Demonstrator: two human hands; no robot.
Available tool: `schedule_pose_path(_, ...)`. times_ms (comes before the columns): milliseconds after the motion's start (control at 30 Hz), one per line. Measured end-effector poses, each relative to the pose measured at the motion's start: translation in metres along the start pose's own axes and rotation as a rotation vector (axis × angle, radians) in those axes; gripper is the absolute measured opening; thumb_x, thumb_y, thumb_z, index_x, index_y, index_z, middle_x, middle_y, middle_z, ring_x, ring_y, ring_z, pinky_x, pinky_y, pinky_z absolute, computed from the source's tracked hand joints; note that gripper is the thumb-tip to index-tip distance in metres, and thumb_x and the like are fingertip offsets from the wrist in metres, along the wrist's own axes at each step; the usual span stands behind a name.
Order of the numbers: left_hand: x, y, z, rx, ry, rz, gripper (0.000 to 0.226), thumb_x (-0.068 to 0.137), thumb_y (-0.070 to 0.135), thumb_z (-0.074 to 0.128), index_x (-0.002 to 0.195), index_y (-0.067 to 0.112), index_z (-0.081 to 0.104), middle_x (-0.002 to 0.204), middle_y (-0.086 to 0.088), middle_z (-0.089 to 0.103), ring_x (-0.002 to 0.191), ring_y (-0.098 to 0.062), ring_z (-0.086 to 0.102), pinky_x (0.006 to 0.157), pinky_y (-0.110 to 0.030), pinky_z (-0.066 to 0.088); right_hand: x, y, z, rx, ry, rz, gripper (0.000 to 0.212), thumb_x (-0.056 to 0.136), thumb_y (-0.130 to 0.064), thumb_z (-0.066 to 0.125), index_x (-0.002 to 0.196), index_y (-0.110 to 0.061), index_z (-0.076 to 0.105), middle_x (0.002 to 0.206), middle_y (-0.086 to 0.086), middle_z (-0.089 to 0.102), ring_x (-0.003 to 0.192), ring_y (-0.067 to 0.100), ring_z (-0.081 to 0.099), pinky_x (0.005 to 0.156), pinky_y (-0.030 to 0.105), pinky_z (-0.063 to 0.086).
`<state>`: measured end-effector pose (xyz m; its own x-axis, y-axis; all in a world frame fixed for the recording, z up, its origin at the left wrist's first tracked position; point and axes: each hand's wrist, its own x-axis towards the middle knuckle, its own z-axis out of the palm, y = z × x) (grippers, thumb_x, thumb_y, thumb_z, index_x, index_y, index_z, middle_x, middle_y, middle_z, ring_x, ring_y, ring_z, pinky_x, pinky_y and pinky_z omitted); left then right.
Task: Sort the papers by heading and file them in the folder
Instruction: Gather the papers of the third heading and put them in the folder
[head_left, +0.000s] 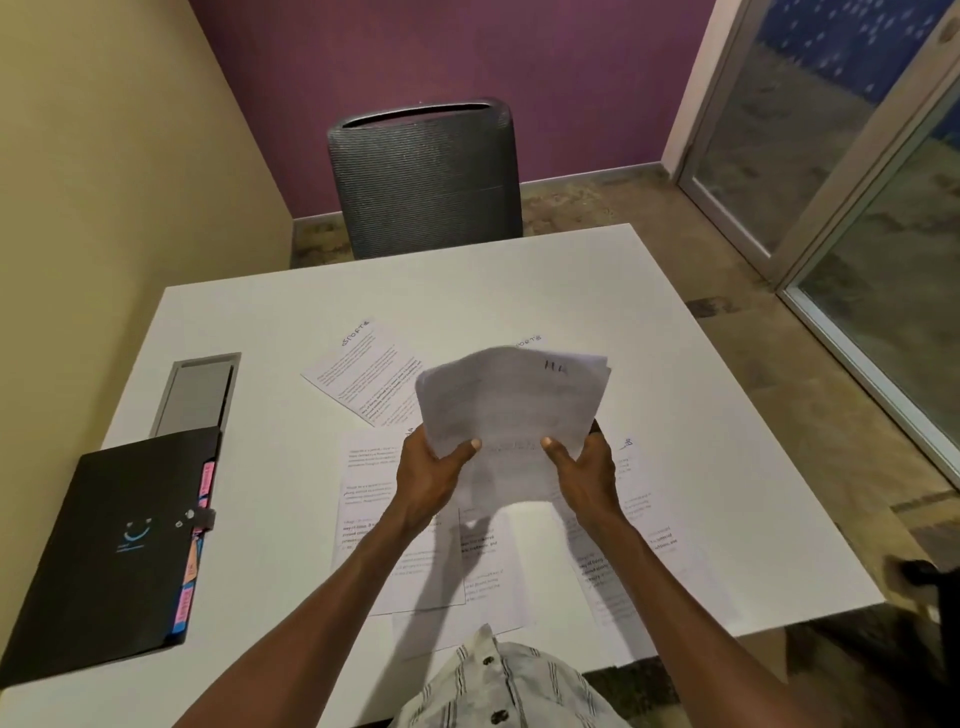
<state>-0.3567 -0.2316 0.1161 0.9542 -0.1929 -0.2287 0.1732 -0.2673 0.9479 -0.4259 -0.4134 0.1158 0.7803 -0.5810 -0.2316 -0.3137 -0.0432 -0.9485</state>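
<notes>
both hands grip one sheaf of papers (511, 402) above the table (270, 322). left hand (434, 475) and right hand (584, 475) pinch its lower edge, thumbs on top.

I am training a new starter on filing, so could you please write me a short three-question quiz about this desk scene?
1. True or false: the black folder is closed.
2. What holds the stack of papers? A) left hand only B) both hands C) neither hand
3. Fill in: the folder lies to the person's ____ on the white table.

Key:
1. True; its strap is fastened and coloured tabs show along its edge.
2. B; the left hand and right hand grip the lower edge, above loose sheets lying on the table.
3. left
</notes>
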Motion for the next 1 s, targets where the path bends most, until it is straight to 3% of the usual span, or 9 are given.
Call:
schedule_pose_path(67,-0.005,-0.011,0.000,-0.016,-0.001,-0.039,0.042,0.075,0.031,0.082,0.113,0.020,0.068,0.103,0.003,0.075,0.096,-0.016,0.071,0.082,-0.044,0.060,-0.002,0.013,0.000,0.004,-0.020,0.025,0.042,0.089,-0.012,0.067,0.129,-0.014,0.052,0.114,0.001,0.064,0.104,0.021,0.062,0.078,0.025,0.050)
schedule_pose_path(200,-0.013,-0.021,0.007,-0.025,0.043,-0.087,0.036,0.081,0.022,0.080,0.114,0.018,0.068,0.103,0.004,0.074,0.098,-0.020,0.070,0.080,-0.039,0.059,-0.006,0.025,0.004,0.008,-0.035,0.067,0.038,0.091,-0.011,0.064,0.127,-0.012,0.054,0.109,0.003,0.065,0.100,0.023,0.063,0.063,0.010,0.046)
schedule_pose_path(333,-0.012,-0.015,0.011,-0.068,0.134,-0.078,0.036,0.078,0.019,0.082,0.111,0.017,0.068,0.101,0.003,0.074,0.095,-0.018,0.070,0.080,-0.040,0.059,-0.003,0.019,0.005,0.025,-0.022,0.058,0.034,0.091,-0.011,0.064,0.124,-0.012,0.056,0.105,0.002,0.064,0.095,0.022,0.061,0.062,0.011,0.045)
schedule_pose_path(500,-0.011,-0.011,0.011,-0.087,0.133,-0.062,0.038,0.071,0.014,0.088,0.102,0.024,0.068,0.096,0.008,0.074,0.088,-0.007,0.069,0.072,-0.028,0.057,0.002,0.021,-0.003,0.079,-0.020,0.081,0.032,0.088,-0.011,0.068,0.119,-0.011,0.059,0.102,0.003,0.067,0.092,0.019,0.062,0.060,0.009,0.045)
schedule_pose_path(667,-0.014,-0.025,0.015,-0.036,0.101,-0.117,0.043,0.067,0.017,0.090,0.101,0.028,0.066,0.097,0.009,0.072,0.092,-0.010,0.068,0.072,-0.029,0.055,-0.007,0.033,-0.003,0.126,-0.072,0.102,0.031,0.083,0.007,0.068,0.111,-0.001,0.062,0.097,0.008,0.065,0.089,0.023,0.059,0.058,0.005,0.047)
schedule_pose_path(800,-0.010,-0.017,0.014,-0.036,0.120,-0.076,0.042,0.066,0.018,0.091,0.098,0.031,0.065,0.096,0.011,0.072,0.087,-0.006,0.068,0.073,-0.031,0.057,-0.004,0.025,-0.006,0.151,-0.063,0.091,0.028,0.081,-0.003,0.075,0.103,-0.017,0.063,0.091,0.001,0.068,0.083,0.017,0.063,0.059,0.006,0.048)
schedule_pose_path(900,-0.011,-0.013,0.010,-0.024,0.106,-0.023,0.039,0.067,0.018,0.090,0.094,0.035,0.067,0.091,0.014,0.073,0.080,0.003,0.069,0.069,-0.024,0.057,-0.002,0.025,-0.011,0.182,-0.073,0.068,0.029,0.079,-0.002,0.076,0.098,-0.023,0.067,0.090,0.000,0.072,0.082,0.014,0.066,0.063,0.012,0.052)
schedule_pose_path(1000,-0.013,-0.018,0.005,-0.030,0.088,-0.017,0.042,0.067,0.020,0.091,0.102,0.028,0.069,0.095,0.009,0.076,0.085,-0.002,0.070,0.071,-0.027,0.057,-0.005,0.030,-0.016,0.164,-0.099,0.060,0.029,0.077,-0.002,0.077,0.090,-0.026,0.067,0.088,-0.001,0.072,0.078,0.010,0.066,0.061,0.012,0.052)
